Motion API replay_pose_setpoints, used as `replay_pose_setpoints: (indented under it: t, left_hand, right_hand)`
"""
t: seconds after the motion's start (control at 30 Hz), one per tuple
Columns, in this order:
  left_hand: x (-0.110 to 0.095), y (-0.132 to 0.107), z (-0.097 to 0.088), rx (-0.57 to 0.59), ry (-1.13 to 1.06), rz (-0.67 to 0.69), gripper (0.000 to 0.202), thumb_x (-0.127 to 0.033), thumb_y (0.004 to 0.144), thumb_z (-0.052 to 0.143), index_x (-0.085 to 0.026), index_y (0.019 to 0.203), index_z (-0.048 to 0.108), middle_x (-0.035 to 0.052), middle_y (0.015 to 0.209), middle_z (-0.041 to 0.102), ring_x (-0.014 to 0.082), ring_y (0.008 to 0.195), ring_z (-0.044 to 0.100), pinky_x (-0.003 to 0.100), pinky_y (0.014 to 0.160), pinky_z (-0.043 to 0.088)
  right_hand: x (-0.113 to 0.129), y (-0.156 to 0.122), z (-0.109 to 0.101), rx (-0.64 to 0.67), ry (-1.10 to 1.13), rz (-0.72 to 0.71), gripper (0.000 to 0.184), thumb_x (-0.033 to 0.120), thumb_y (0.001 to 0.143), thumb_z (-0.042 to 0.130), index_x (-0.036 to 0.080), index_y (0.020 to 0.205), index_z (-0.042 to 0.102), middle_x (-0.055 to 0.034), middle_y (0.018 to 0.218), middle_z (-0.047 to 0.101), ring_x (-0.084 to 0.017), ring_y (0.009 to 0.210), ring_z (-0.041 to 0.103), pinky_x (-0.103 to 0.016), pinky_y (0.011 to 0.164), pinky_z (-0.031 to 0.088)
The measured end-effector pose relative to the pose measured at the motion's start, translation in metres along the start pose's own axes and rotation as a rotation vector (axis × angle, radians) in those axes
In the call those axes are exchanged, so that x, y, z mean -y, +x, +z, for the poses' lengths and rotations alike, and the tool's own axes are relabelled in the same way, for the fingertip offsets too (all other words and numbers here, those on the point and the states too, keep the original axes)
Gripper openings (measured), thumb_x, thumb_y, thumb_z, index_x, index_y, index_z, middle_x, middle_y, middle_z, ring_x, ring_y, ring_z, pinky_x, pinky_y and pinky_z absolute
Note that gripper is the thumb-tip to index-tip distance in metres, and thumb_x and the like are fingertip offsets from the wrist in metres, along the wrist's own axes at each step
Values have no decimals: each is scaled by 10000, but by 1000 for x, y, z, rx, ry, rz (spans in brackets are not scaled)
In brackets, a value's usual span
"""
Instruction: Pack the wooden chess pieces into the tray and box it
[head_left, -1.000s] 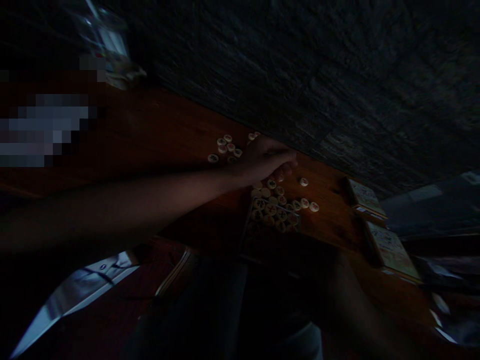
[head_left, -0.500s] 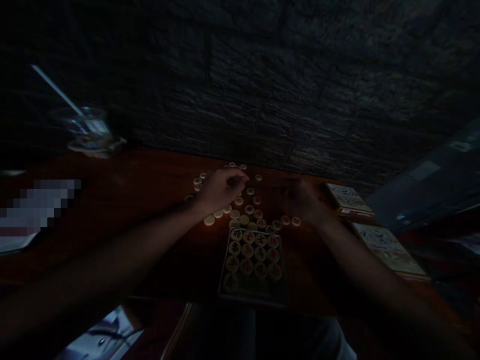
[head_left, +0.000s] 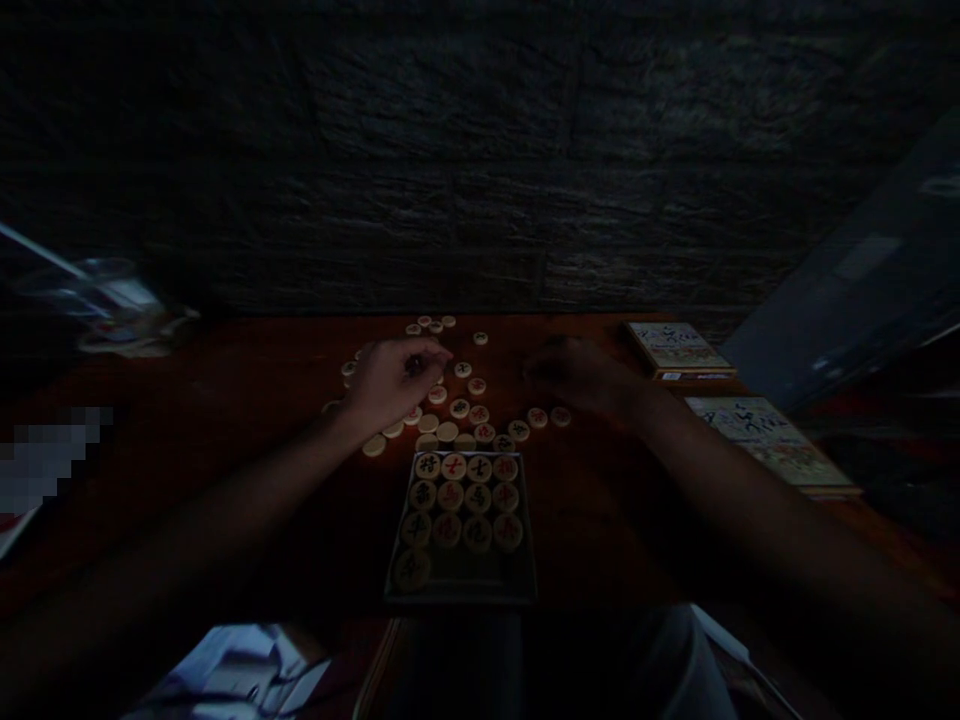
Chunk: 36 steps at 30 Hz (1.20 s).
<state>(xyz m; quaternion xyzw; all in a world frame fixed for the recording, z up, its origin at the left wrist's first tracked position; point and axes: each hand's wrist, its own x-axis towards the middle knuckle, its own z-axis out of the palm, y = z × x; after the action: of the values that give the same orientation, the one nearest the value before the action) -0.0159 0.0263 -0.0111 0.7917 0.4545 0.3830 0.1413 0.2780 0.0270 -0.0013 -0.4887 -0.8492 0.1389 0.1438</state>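
Note:
My left hand (head_left: pixel 401 378) hovers over the loose xiangqi pieces, thumb and forefinger pressed together; anything inside the pinch is hidden. To the right, my right hand (head_left: pixel 574 370) is low over the table with its fingers curled, too dark to show what they hold. Round wooden xiangqi pieces (head_left: pixel 459 408) lie scattered between and below the hands, some with red or black characters, some blank side up. Nearest my body, a shallow open box (head_left: pixel 480 572) holds rows of face-up pieces, with a single black-marked piece (head_left: pixel 412 568) in its front row.
Two flat printed boxes (head_left: pixel 679 347) lie on the wooden table (head_left: pixel 247 375) at the right. A clear cup with a straw (head_left: pixel 124 295) stands at the far left. A dark stone wall (head_left: pixel 480 230) borders the table's back edge.
The camera view has turned a little to the right, so everything sits further left in the picture. Both hands stay in much the same place over the pieces; the box's contents look unchanged.

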Motion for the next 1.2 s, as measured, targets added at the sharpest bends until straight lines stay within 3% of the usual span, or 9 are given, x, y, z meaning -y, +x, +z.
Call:
replay_pose_setpoints:
  t: [0.17, 0.33, 0.47, 0.53, 0.6, 0.7, 0.83, 1.03, 1.2]
  left_hand:
    - [-2, -2, 2, 22, 27, 22, 200, -247, 898, 638, -241, 977, 821, 43, 968, 843, 209, 829, 769, 322, 736, 539]
    - [-14, -5, 2, 37, -75, 14, 169, -284, 923, 659, -235, 968, 815, 38, 963, 843, 190, 813, 761, 297, 715, 545]
    - [-27, -10, 6, 83, -355, -44, 233, -345, 893, 755, -201, 1075, 781, 58, 955, 833, 169, 792, 761, 270, 703, 575]
    - [-31, -13, 8, 115, -478, -78, 281, -337, 859, 795, -186, 1094, 762, 70, 972, 829, 169, 819, 773, 259, 709, 590]
    - [-32, -14, 9, 136, -551, -99, 266, -325, 841, 812, -177, 1056, 760, 76, 970, 827, 171, 837, 780, 252, 714, 597]
    - [-31, -15, 9, 140, -611, -104, 226, -313, 841, 814, -167, 1006, 764, 78, 961, 826, 171, 834, 784, 253, 725, 604]
    - [-32, -15, 9, 139, -618, -109, 228, -288, 842, 806, -154, 1024, 774, 85, 953, 827, 171, 826, 783, 257, 731, 606]
    - [-38, -20, 11, 132, -514, -48, 149, -234, 863, 766, -182, 999, 799, 53, 919, 826, 147, 790, 763, 233, 694, 579]
    - [-37, -22, 13, 128, -494, -36, 187, -219, 835, 785, -188, 1018, 793, 46, 912, 815, 149, 793, 755, 234, 703, 577]
  right_hand:
    - [8, -1, 2, -128, 52, 138, 68, 229, 868, 762, 171, 837, 776, -39, 809, 776, -163, 722, 681, -266, 650, 430]
    - [23, -4, 6, -287, 493, 123, 229, 382, 819, 831, 171, 906, 815, -56, 830, 803, -175, 689, 701, -270, 609, 502]
    - [52, -9, 12, -210, 816, 256, 455, 512, 808, 840, 216, 1153, 825, -43, 823, 814, -136, 475, 605, -252, 389, 430]
    - [64, -11, 15, -177, 888, 206, 412, 496, 790, 860, 234, 1106, 841, -39, 856, 826, -161, 579, 690, -246, 440, 501]
    - [72, -11, 19, -180, 933, 148, 357, 450, 779, 879, 225, 1054, 848, -44, 909, 838, -202, 764, 770, -280, 609, 610]
    - [75, -11, 22, -214, 998, 158, 422, 386, 747, 914, 204, 1116, 821, -63, 983, 845, -228, 866, 800, -341, 763, 658]
    - [76, -11, 23, -266, 1025, 173, 418, 409, 695, 956, 189, 1021, 816, -70, 913, 841, -216, 789, 803, -311, 710, 657]
    - [79, -10, 27, -188, 1018, 230, 382, 529, 737, 918, 186, 867, 810, -63, 738, 805, -182, 623, 768, -244, 552, 612]
    - [78, -10, 29, -184, 1039, 186, 424, 571, 737, 904, 171, 850, 817, -74, 762, 812, -181, 635, 775, -249, 591, 631]
